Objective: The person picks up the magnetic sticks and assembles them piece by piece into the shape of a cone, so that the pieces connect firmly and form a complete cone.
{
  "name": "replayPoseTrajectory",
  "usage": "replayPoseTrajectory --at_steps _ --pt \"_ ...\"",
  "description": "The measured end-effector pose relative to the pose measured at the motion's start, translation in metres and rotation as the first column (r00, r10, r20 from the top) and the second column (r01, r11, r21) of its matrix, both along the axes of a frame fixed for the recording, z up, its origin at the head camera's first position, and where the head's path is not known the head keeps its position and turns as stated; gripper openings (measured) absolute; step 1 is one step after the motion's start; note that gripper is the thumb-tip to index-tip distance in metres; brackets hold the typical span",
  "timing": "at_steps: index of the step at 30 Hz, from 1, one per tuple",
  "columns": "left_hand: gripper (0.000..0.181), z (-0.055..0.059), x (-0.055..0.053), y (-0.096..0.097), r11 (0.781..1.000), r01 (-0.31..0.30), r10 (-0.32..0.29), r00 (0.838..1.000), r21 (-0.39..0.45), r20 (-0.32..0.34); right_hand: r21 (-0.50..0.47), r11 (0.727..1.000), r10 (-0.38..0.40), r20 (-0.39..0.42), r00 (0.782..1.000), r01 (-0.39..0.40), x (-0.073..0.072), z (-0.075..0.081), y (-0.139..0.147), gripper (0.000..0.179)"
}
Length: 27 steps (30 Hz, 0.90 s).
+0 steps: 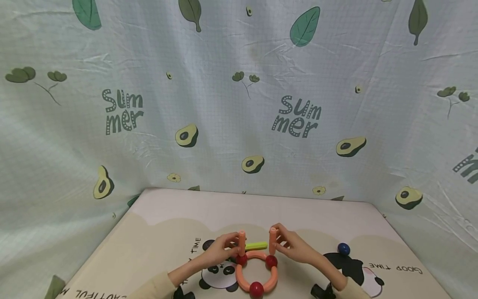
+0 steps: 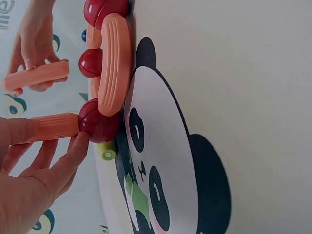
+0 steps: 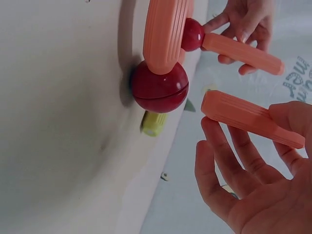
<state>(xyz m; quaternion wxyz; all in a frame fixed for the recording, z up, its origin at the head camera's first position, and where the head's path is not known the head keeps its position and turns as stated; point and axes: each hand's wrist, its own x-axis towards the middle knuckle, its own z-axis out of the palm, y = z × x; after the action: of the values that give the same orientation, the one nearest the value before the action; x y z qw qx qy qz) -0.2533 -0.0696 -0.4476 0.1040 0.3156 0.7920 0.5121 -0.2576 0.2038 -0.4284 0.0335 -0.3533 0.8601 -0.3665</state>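
Observation:
A ring of curved orange building sticks (image 1: 240,277) joined by red balls (image 1: 256,289) lies on the table. My left hand (image 1: 224,248) grips a straight orange stick (image 2: 56,127) that stands upright, its lower end against the ring's left red ball (image 2: 100,122). One fingertip of that hand reaches the ball. My right hand (image 1: 295,246) pinches a second straight orange stick (image 3: 243,114) between thumb and fingers. It is held upright above the ring's right red ball (image 3: 158,87), and a gap shows between them in the right wrist view.
A yellow-green stick (image 1: 256,246) lies just behind the ring. Off to the right sits a blue ball (image 1: 344,249). The pale table (image 1: 164,207) bears printed pandas and lettering. Behind it hangs a printed curtain (image 1: 224,104).

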Motion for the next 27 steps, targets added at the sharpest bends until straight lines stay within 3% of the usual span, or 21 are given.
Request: replayPoseTrajectory --at_steps 10,20,27 --pt "0.036 0.0 -0.001 -0.001 1.0 -0.008 0.008 1.0 -0.009 0.009 0.034 0.999 -0.032 0.056 0.998 0.03 0.005 0.0 -0.002 0.03" --pt "0.036 0.001 0.0 -0.004 1.0 -0.006 0.006 1.0 0.007 0.01 0.004 1.0 0.004 0.071 0.997 -0.004 0.004 -0.004 -0.001 0.031" --pt "0.039 0.003 0.002 -0.01 1.0 -0.015 0.015 1.0 0.005 -0.007 0.037 0.999 0.022 0.058 0.998 -0.024 -0.001 -0.003 -0.004 0.037"
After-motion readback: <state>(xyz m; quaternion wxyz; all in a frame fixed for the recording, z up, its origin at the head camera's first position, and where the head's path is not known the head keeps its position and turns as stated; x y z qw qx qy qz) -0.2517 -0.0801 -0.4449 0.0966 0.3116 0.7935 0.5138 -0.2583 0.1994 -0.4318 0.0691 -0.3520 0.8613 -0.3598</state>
